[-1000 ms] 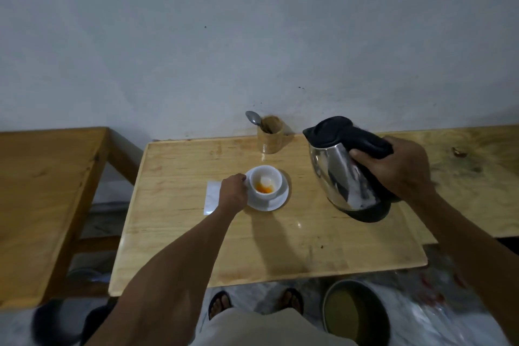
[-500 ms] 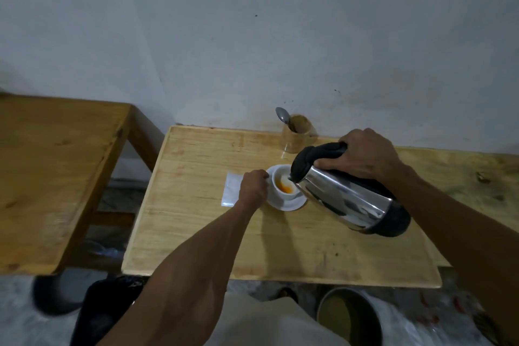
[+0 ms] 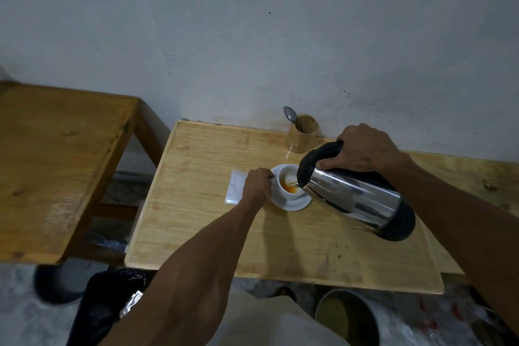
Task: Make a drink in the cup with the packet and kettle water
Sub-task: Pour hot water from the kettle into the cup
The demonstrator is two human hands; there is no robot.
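A: Pouring step, by the look of it. Right hand wrapped tight round the black handle of the kettle, tipped hard over, spout right above the cup. Thin stream just visible going into the orange stuff at the bottom.

B: And the left hand?

A: Curled shut against the near-left side of the cup, probably pinching the handle, though hidden behind the knuckles so can't say for sure. Steadying it, either way. Cup sitting on a saucer, directly under the spout.

B: Packet?

A: White, flat on the table, tucked half under the left hand, on the far side from the kettle. Looks already emptied, judging by the orange in the cup.

B: So what next?

A: Guessing: keep the tilt gentle till the cup's nearly full, then swing the kettle upright and park it out to the right. Small cup, so easy to overshoot onto the saucer. After that, stirring. Spoon standing in a wooden holder, just past the right hand's knuckles. Short reach once the kettle's down.
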